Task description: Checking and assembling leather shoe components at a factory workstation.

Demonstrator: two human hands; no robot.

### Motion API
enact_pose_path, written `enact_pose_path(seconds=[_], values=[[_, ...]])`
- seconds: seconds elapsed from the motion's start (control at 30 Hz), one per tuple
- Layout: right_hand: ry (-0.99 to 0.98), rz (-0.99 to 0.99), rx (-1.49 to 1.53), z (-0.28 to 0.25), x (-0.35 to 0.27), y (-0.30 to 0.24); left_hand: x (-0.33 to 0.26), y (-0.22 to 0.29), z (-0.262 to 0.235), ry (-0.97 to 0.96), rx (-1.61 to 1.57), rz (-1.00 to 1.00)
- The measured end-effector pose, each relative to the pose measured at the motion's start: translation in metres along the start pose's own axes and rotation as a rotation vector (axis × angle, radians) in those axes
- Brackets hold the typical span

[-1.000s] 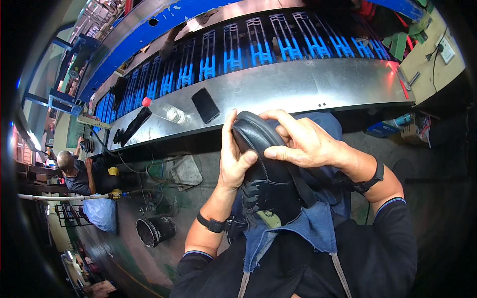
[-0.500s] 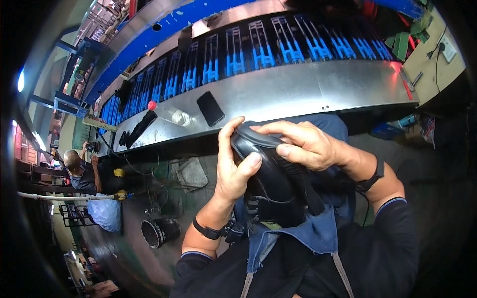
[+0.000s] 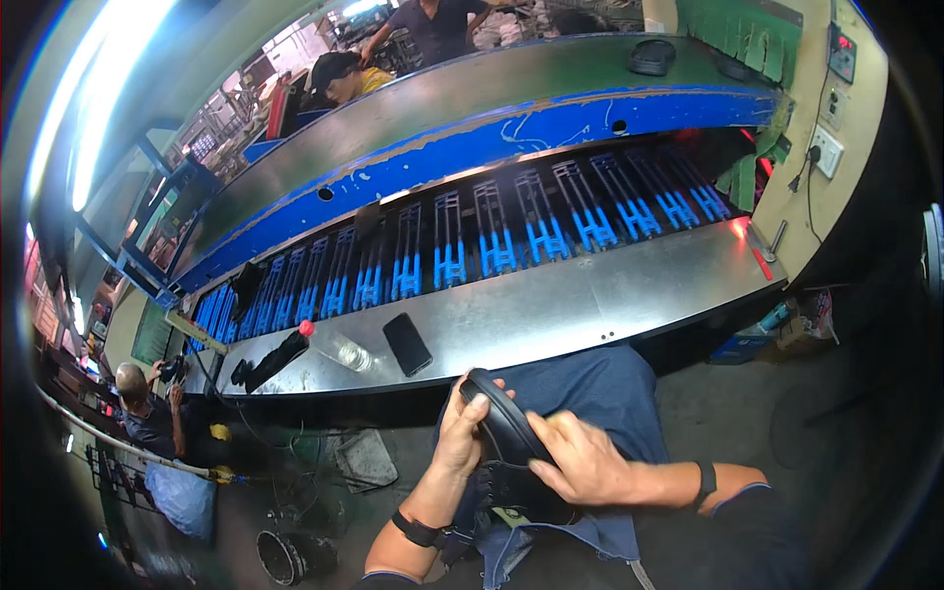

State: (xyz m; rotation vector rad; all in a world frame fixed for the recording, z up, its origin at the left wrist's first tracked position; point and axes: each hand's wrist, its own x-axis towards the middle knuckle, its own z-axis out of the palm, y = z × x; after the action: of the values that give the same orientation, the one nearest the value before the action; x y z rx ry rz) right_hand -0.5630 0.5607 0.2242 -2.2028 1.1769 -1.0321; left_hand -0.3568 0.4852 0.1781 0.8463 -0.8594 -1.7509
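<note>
A black leather shoe (image 3: 508, 433) is held over my lap, its toe pointing up and away from me, with the dark sole rim facing up and to the right. Around the toe end my left hand (image 3: 459, 429) is closed, the thumb on the upper. My right hand (image 3: 586, 462) grips the sole edge farther down the shoe, thumb and fingers bent against it. Its fingertips are slightly blurred and partly hidden. A blue apron (image 3: 580, 393) covers my lap beneath the shoe.
Ahead runs a metal bench (image 3: 551, 305) bearing a phone (image 3: 407, 344), a clear bottle (image 3: 342, 348) and a black item (image 3: 273, 362). Blue-tipped racks (image 3: 498, 248) line up behind. A dark shoe (image 3: 651, 57) sits on the upper belt. A black bucket (image 3: 283, 557) and a co-worker (image 3: 147, 408) are at left.
The view has tilted up, showing more of the upper belt and people beyond. My right hand has shifted from near the toe down along the sole edge. My left hand still holds the toe.
</note>
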Motion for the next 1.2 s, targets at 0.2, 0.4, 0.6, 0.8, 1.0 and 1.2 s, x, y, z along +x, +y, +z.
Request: enact_pose_path(seconds=[0.2,0.4,0.6,0.8,1.0,1.2], values=[[-0.103,0.07,-0.216,0.001,-0.089,0.014,0.028,-0.064,-0.036,-0.123,-0.132,-0.197],[-0.03,-0.53,-0.178,-0.006,-0.016,0.047,0.064,-0.044,0.016,-0.06,-0.342,-0.65],[0.127,0.197,0.303,-0.023,0.038,0.022,0.022,-0.046,-0.063,-0.249,0.82,0.061],[-0.025,0.819,0.771,0.072,0.027,0.163,0.033,-0.088,-0.008,0.093,-0.13,-0.085],[0.097,0.79,0.88,0.039,0.051,0.154,0.074,-0.056,0.005,0.056,0.06,-0.244],[-0.383,0.227,0.43,-0.012,0.044,0.125,0.04,-0.037,-0.003,-0.385,0.335,-0.18]])
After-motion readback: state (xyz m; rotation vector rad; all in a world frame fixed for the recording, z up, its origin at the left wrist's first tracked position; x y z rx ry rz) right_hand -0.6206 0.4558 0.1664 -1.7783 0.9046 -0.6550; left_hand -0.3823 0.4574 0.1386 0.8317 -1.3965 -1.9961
